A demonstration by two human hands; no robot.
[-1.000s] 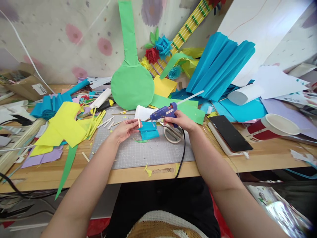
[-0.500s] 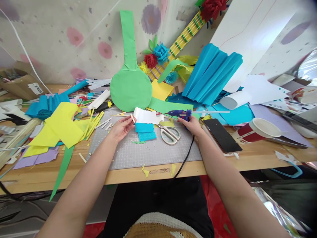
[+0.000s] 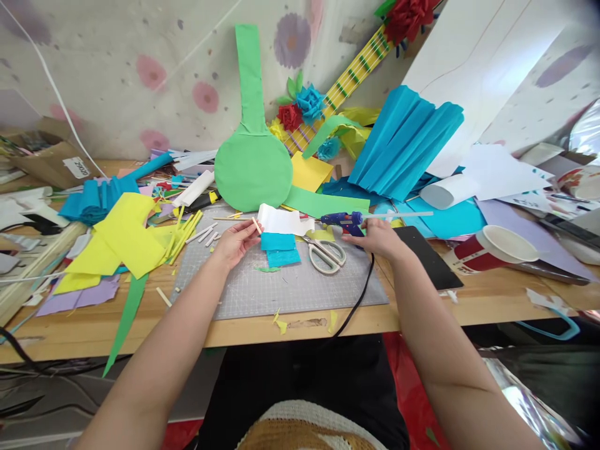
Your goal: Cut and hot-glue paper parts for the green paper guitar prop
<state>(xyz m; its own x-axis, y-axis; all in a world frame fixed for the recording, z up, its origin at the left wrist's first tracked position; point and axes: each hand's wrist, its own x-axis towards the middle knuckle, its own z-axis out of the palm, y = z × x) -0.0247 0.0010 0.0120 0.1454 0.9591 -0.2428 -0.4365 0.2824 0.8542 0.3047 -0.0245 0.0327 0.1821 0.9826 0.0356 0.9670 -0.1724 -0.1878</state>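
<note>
Maybe gluing: your left hand (image 3: pixel 235 245) pinches a stick (image 3: pixel 256 225); can't tell if right hand (image 3: pixel 379 238) grips glue gun (image 3: pixel 341 219). Next, go gently.

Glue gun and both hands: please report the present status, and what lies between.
Left hand pinching short pale stick. Right hand at glue gun, firmness of grip unclear. Between them: scissors and blue paper, on gray mat.

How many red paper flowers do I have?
2: a small red flower beside the larger blue flower, and a big red flower high on the yellow neck. Others may be hidden.
</note>
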